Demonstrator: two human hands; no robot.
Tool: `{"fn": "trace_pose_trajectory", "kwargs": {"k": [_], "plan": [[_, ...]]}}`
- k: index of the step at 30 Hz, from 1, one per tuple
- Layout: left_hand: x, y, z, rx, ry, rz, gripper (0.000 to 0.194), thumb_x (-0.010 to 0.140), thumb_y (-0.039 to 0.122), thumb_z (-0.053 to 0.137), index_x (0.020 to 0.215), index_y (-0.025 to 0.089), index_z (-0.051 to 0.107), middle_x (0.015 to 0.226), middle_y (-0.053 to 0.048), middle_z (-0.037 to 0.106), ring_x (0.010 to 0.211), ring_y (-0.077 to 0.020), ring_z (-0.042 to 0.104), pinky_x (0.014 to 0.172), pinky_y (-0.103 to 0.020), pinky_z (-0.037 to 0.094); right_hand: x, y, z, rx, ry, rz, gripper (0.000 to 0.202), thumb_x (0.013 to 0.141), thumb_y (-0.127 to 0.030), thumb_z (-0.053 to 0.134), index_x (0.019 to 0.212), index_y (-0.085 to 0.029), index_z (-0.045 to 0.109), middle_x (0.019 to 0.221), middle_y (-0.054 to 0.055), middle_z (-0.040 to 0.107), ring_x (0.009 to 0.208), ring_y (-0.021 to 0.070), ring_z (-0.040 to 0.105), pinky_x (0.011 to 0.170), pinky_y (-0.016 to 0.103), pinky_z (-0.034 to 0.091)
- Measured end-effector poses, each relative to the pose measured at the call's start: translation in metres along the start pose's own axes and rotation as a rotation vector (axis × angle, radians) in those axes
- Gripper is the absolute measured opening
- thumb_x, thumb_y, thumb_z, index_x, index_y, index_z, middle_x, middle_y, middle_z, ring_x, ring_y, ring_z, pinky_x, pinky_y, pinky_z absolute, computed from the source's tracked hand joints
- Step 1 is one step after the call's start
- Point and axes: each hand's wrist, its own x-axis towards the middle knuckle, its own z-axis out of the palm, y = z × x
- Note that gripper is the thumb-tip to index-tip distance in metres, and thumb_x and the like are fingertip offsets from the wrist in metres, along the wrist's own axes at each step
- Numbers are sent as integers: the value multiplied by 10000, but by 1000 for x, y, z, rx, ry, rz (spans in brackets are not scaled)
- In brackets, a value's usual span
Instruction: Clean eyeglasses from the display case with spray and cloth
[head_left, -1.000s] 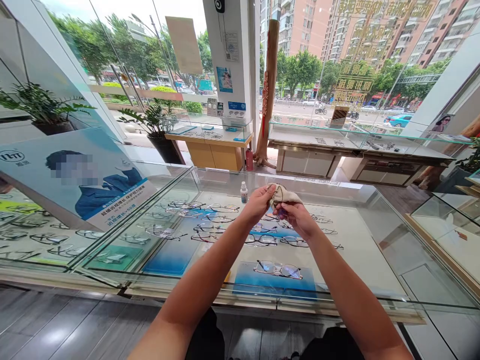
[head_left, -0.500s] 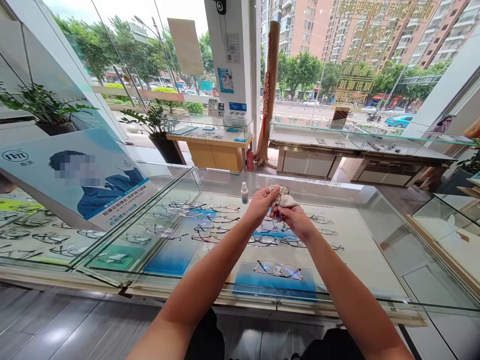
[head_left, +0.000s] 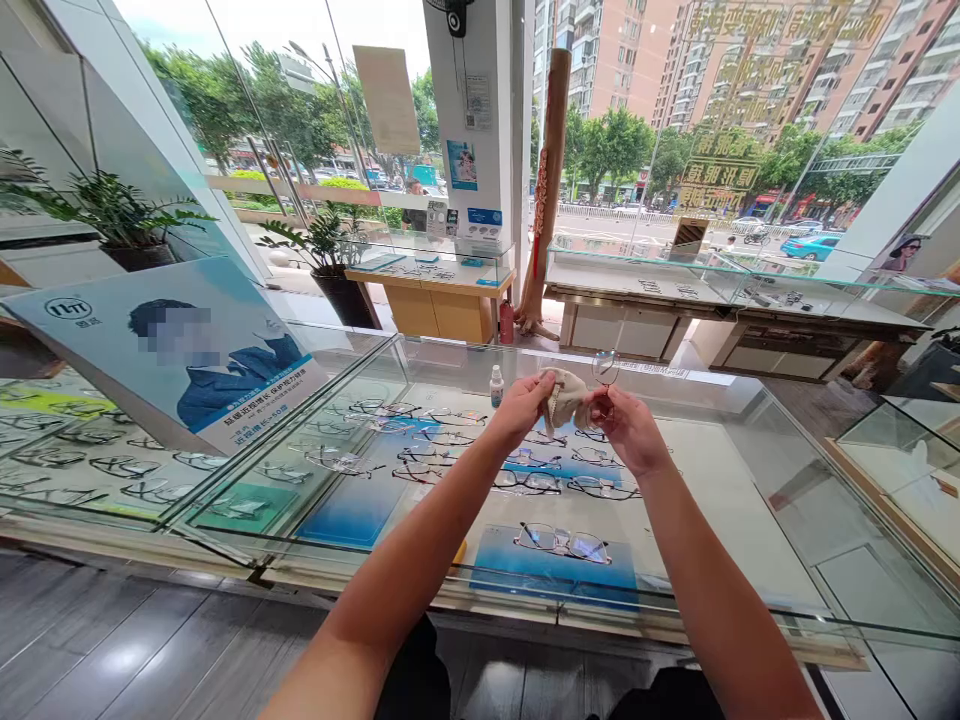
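Over the glass display counter, my left hand [head_left: 527, 402] pinches a pale cloth [head_left: 564, 402] that hangs between my two hands. My right hand [head_left: 626, 425] grips a pair of thin-framed eyeglasses [head_left: 605, 369], with one round lens standing up above the fingers. The cloth's right end touches the fingers of my right hand. Just left of my left hand, a small white bottle [head_left: 496, 386] with a label stands on the glass.
Rows of eyeglasses [head_left: 561, 543] lie inside the glass case [head_left: 720, 500]. A poster board [head_left: 172, 350] leans at the left. Potted plants [head_left: 334, 265], other cases and a wooden trunk [head_left: 551, 190] stand further back.
My right hand has moved right, away from my left hand, and the glasses' lens now shows above it. The cloth is stretched out more between the hands. The view has shifted slightly.
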Motion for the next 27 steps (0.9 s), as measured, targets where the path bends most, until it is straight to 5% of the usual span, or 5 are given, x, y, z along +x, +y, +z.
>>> {"fn": "trace_pose_trajectory", "kwargs": {"k": [5,11,27], "plan": [[-7,-6,-2,183,-186,-143,648,835,749,795,965,116,748,828,-42,703,743,-144,610,708,-268,454,4,-1,-8,28,94,-83,263,871,-507,825,929,-252,850,999,49,800,790,162,602,663,278,503],[-17,-4,12,203,-324,-146,585,911,707,746,949,124,737,854,-46,686,744,-132,571,706,-265,428,4,3,-3,27,104,-69,255,866,-497,825,932,-252,848,1008,49,814,800,165,641,710,281,555],[-24,-11,24,25,-262,-174,584,748,503,971,1160,132,788,990,-91,755,875,-187,680,847,-310,513,2,9,7,14,100,-33,298,853,-532,832,915,-240,838,968,41,806,820,184,685,709,288,563]]}}
